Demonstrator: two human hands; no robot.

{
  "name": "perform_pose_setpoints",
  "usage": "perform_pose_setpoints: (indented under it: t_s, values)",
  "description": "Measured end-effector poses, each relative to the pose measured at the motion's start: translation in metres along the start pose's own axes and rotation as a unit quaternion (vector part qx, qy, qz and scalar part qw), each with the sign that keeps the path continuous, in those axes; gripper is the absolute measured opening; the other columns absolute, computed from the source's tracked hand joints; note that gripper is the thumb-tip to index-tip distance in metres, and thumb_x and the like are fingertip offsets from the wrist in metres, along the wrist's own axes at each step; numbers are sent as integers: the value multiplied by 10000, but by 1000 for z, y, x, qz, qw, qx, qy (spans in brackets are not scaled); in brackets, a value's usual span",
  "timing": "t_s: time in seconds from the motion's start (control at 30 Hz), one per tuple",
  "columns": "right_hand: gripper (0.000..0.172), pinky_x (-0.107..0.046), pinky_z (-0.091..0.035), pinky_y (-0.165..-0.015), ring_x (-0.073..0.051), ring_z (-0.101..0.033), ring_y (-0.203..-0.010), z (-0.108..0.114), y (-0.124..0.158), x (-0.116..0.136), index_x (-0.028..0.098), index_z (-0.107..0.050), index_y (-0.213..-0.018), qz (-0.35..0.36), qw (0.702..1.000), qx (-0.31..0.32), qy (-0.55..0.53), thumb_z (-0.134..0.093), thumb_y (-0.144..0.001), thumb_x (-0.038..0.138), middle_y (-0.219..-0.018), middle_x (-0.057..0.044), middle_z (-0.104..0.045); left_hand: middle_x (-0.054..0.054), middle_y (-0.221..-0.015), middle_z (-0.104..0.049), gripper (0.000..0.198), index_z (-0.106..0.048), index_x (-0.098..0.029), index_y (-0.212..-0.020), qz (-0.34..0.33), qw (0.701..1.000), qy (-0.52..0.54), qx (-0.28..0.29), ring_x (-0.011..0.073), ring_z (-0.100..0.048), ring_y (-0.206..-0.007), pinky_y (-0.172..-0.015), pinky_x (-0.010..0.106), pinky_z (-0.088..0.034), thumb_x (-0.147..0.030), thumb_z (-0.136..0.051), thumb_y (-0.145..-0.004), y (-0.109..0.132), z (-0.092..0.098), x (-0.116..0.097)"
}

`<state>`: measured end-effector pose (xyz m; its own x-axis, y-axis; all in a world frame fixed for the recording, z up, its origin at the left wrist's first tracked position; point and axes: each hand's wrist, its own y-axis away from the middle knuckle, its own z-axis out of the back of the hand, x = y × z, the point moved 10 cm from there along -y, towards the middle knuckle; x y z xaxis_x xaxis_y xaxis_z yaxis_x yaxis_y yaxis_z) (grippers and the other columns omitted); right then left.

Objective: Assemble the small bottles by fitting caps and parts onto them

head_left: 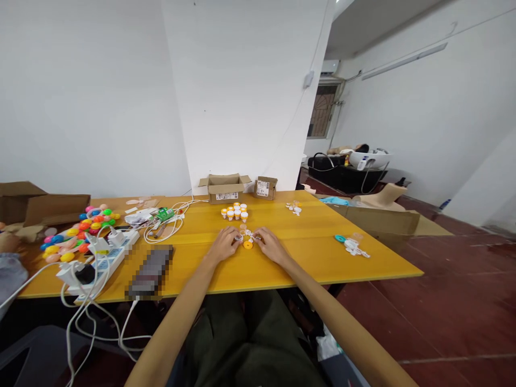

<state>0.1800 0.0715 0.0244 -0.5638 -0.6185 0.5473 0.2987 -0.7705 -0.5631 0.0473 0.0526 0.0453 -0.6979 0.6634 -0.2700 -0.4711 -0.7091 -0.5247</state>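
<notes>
Left hand (224, 244): sat just left of the orange lid (248, 245), fingers curled narrowly near white pieces (249, 233); I could not tell whether it gripped one
Right hand (270, 244): sat just right of the orange lid, equally narrow, its hold too small to confirm
White pieces: lay beyond the orange lid, probably for easy reach, shapes unclear
Jars (237, 213): stood grouped beyond the orange lid, perhaps leaving working room

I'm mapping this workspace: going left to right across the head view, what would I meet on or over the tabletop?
Colourful balls, green item, left hand, orange ring, right hand, teal ring, white pieces.
</notes>
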Motion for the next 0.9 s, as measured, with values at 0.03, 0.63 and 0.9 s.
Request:
perform_pose_setpoints:
  t_s: [0.03, 0.63, 0.9]
  values:
    - [148, -343, -495, -852, -203, -618, -909, 0, 0, -1, 236, -611, -840, -5, 1000, -4, 3, -526, -842, 116, -903, -31, -652, 52, -982, -671, 82, -639, -206, -877, 1, 1000, 4, 1, 214, -615, -989, -909, 367, -473, -186, -564, -902, 0, 0, 0]
    - [115, -330, -494, -866, -201, -624, -945, 2, 1, -1, 235, -625, -874, -25, 999, -3, 40, -560, -863, 141, -947, -43, -670, 47, -996, -604, 164, -603, -219, -931, -40, 997, 50, -44, 181, -617, -919, -889, 334, -529, -95, -508, -880, 1, 2, 2]
    - [106, -324, -491, -864, -196, -621, -945, 1, 0, 0, 228, -631, -899, -27, 998, 3, 54, -563, -874, 151, -953, -43, -668, 56, -1067, -624, 291, -587, -243, -1047, -36, 998, 44, -30, 213, -601, -1042, -957, 389, -519, -49, -503, -846, 0, 1, 1]
